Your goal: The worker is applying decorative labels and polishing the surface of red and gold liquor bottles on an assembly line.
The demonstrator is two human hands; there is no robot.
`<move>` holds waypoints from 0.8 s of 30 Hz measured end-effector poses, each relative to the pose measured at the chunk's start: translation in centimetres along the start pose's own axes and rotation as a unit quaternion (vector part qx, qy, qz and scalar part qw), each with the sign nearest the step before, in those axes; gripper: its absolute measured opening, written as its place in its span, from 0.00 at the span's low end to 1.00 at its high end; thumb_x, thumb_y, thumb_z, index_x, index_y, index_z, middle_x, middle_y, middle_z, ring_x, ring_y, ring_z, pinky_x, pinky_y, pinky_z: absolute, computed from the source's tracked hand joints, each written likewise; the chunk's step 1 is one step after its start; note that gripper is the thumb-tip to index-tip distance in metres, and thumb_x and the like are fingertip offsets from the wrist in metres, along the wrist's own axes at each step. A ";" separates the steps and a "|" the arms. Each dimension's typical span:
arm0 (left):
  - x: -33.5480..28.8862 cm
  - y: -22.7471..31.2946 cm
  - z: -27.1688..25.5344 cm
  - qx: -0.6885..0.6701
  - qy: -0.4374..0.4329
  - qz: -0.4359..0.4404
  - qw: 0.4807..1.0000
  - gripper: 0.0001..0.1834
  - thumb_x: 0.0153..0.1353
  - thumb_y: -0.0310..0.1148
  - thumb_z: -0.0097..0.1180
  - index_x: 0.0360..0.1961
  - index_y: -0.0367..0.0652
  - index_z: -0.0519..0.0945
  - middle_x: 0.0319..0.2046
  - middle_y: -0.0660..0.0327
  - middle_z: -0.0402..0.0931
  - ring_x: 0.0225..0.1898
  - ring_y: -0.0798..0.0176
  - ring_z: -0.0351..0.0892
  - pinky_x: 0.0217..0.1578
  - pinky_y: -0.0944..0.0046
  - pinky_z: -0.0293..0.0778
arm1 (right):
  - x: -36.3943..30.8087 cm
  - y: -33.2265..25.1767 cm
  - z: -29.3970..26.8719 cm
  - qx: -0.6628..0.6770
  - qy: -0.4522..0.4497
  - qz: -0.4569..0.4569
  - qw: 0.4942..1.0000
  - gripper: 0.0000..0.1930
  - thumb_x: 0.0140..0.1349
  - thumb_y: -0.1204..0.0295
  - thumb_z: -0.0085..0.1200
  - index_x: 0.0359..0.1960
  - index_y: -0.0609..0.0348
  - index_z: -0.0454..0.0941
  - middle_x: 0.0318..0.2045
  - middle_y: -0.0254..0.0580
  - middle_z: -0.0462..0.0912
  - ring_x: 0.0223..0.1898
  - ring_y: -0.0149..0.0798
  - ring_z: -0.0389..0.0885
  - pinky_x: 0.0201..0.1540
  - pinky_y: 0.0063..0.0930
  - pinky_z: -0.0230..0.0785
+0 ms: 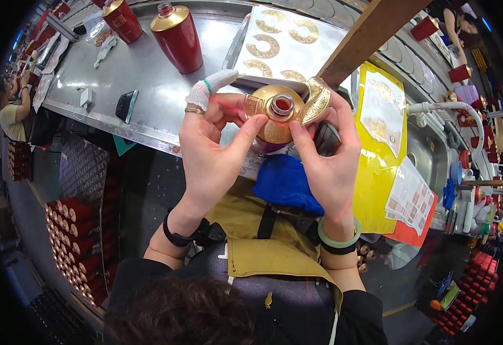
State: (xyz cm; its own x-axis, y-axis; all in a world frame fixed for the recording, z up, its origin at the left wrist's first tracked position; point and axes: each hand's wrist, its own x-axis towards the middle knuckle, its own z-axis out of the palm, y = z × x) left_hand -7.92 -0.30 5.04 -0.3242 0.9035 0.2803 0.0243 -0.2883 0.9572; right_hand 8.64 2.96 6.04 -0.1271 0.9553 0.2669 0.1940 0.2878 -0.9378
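A red bottle with a gold shoulder and a glass screw neck is upright between my hands at the table's front edge. A gold, patterned curved sticker lies around the neck, its right end lifted off the shoulder. My left hand is closed at the bottle's left side, thumb pressed on the shoulder; a white cloth finger cover sits on its index finger. My right hand pinches the raised end of the sticker, its thumb against the shoulder's right front. The bottle's lower body is mostly hidden.
A white sheet of gold curved stickers lies behind the bottle, beside a wooden post. Red bottles stand at the back left; a phone lies nearer. A yellow sheet and a sink are at right.
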 end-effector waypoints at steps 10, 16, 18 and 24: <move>0.0 -0.3 0.0 -0.011 -0.017 -0.003 1.000 0.26 0.61 0.17 0.67 0.58 0.31 0.70 0.44 0.59 0.81 0.41 0.71 0.79 0.48 0.69 0.76 | 0.5 1.0 0.0 -0.038 -0.021 -0.026 0.999 0.29 0.58 0.76 0.69 0.61 0.63 0.72 0.43 0.38 0.79 0.43 0.29 0.77 0.42 0.24 0.73; 1.1 -0.8 -0.8 0.041 -0.065 0.008 0.997 0.26 0.64 0.19 0.63 0.61 0.32 0.68 0.50 0.55 0.81 0.52 0.65 0.78 0.59 0.61 0.71 | 0.9 0.7 0.2 0.068 -0.074 0.016 0.995 0.30 0.59 0.75 0.70 0.62 0.62 0.71 0.54 0.43 0.80 0.55 0.36 0.79 0.57 0.30 0.73; 1.1 -1.1 -0.5 -0.086 -0.067 -0.043 0.993 0.20 0.66 0.19 0.59 0.58 0.33 0.70 0.50 0.54 0.82 0.58 0.61 0.78 0.62 0.57 0.71 | 0.9 0.5 0.2 0.076 -0.085 0.026 0.993 0.31 0.59 0.76 0.70 0.64 0.62 0.70 0.55 0.42 0.79 0.56 0.35 0.79 0.57 0.29 0.74; 2.1 -1.8 -0.5 -0.126 -0.052 -0.099 0.986 0.24 0.64 0.20 0.65 0.57 0.32 0.68 0.47 0.53 0.83 0.54 0.62 0.81 0.61 0.60 0.74 | 1.0 -0.1 0.0 0.097 -0.095 0.057 0.989 0.32 0.61 0.78 0.69 0.66 0.61 0.68 0.57 0.41 0.77 0.58 0.34 0.78 0.60 0.29 0.75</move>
State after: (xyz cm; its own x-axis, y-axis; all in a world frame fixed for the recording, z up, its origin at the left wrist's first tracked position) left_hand -9.10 1.99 3.85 -0.1992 0.9739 0.1090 -0.2689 -0.1613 0.9496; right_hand 8.52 3.89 6.44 -0.2998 0.9453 0.1285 0.0292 0.1437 -0.9892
